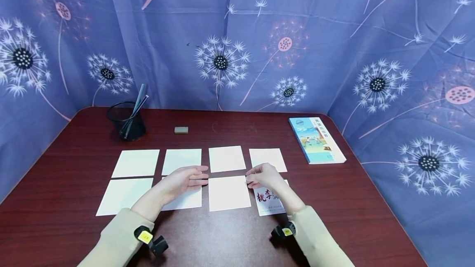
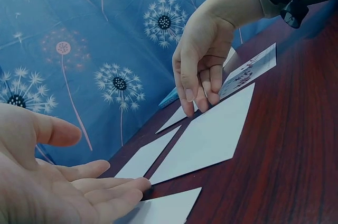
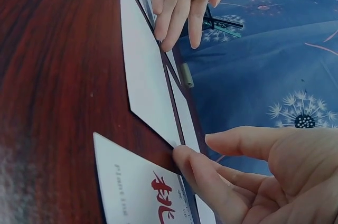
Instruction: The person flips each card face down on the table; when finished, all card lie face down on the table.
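Note:
Rectangular cards lie in two rows on the table. A blank white card (image 1: 229, 195) in the near row sits between both hands. My left hand (image 1: 182, 182) hovers palm-in over a neighbouring white card (image 1: 185, 202), its straight fingers pointing at the middle card's left edge. At the opposite edge is my right hand (image 1: 264, 176), with fingertips right at the card's far right corner and the thumb apart from the fingers in the right wrist view. Partly under the right hand lies a card with red characters (image 3: 158, 195), printed side up; the other cards show blank white faces.
A black mesh pen holder (image 1: 130, 125) with pens stands at the back left. Near it lies a small eraser (image 1: 181, 130). A book (image 1: 316, 140) with a picture cover rests at the back right. A blue dandelion-patterned curtain (image 1: 252, 32) surrounds the dark red table (image 1: 356, 217).

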Available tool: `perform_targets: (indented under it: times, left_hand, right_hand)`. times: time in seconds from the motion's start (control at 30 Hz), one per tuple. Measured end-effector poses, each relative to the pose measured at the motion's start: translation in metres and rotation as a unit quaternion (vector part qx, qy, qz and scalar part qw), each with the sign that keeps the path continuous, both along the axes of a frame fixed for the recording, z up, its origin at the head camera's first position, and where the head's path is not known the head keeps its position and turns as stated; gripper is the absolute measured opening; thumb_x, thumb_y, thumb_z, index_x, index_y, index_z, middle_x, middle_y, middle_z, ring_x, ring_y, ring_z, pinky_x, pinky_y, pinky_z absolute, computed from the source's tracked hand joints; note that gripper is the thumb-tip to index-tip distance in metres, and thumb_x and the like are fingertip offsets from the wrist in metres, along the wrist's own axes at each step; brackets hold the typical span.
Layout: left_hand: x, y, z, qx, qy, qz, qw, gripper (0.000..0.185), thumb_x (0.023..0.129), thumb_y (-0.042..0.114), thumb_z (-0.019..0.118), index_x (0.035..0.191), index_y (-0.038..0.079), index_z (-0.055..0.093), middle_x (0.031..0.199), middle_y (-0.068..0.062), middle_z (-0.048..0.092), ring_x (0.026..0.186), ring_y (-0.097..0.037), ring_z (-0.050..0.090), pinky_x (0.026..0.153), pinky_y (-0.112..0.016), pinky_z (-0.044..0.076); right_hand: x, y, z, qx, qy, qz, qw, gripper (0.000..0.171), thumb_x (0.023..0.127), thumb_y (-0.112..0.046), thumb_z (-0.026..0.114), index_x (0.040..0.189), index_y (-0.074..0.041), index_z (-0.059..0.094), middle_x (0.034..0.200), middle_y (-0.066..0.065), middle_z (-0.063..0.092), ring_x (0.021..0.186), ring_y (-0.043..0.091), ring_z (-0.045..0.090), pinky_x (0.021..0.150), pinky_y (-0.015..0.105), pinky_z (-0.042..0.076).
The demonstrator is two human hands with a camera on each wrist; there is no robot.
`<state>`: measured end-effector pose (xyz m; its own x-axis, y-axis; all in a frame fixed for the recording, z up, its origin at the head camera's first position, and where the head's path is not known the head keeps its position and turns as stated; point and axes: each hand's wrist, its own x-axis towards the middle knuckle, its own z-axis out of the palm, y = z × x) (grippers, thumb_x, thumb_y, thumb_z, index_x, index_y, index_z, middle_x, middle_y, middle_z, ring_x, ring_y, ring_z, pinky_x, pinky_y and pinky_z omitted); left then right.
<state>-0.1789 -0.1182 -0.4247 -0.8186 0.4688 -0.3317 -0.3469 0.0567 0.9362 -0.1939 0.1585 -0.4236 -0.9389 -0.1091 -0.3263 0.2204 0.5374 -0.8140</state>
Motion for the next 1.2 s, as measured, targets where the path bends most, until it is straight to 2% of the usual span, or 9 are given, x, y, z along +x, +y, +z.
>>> perform_targets:
  times: [0.27,0.47,0.67,0.9,1.2]
  left_hand:
    - [0.001,0.007,0.002,0.031,0.003,0.005,0.9995,0.054,0.101,0.015,0.036,0.148,-0.010,0.028,0.152,-0.029,0.035,0.139,-0.039,0.040,0.119,-0.048,0.027]
    - [-0.001,0.027,0.003,0.062,-0.008,-0.008,0.9980,0.056,0.101,0.017,0.036,0.149,-0.010,0.025,0.151,-0.030,0.035,0.141,-0.039,0.037,0.119,-0.046,0.027]
    - [-0.003,0.055,-0.001,0.083,-0.029,-0.020,0.9960,0.055,0.101,0.016,0.037,0.147,-0.012,0.028,0.149,-0.033,0.036,0.137,-0.041,0.042,0.118,-0.046,0.030]
    - [-0.001,0.084,-0.004,0.128,-0.068,-0.041,0.9886,0.055,0.100,0.014,0.034,0.146,-0.015,0.026,0.146,-0.039,0.035,0.137,-0.047,0.038,0.117,-0.049,0.030]
    - [0.002,0.101,-0.006,0.133,-0.090,-0.038,0.9863,0.054,0.099,0.013,0.038,0.144,-0.015,0.029,0.144,-0.041,0.036,0.136,-0.048,0.039,0.117,-0.051,0.030]
  right_hand:
    - [0.000,0.008,0.010,-0.028,0.005,-0.002,1.000,0.021,0.086,-0.003,0.067,0.103,0.010,0.069,0.085,0.017,0.074,0.068,0.016,0.071,0.067,0.030,0.061]
    - [-0.001,0.028,0.020,-0.024,0.005,0.005,1.000,0.027,0.087,-0.004,0.068,0.107,0.013,0.066,0.087,0.019,0.074,0.068,0.015,0.070,0.070,0.031,0.061]
    - [-0.001,0.056,0.026,0.009,-0.004,0.004,1.000,0.029,0.088,-0.008,0.068,0.109,0.011,0.066,0.089,0.019,0.074,0.070,0.013,0.070,0.072,0.031,0.061]
    - [0.000,0.079,0.030,0.048,-0.022,-0.002,0.999,0.034,0.090,-0.014,0.066,0.113,0.011,0.066,0.092,0.017,0.073,0.073,0.013,0.068,0.073,0.032,0.061]
    - [0.009,0.083,0.034,0.106,-0.016,0.007,0.994,0.042,0.092,-0.026,0.067,0.112,0.011,0.066,0.090,0.017,0.070,0.078,0.018,0.066,0.075,0.037,0.061]
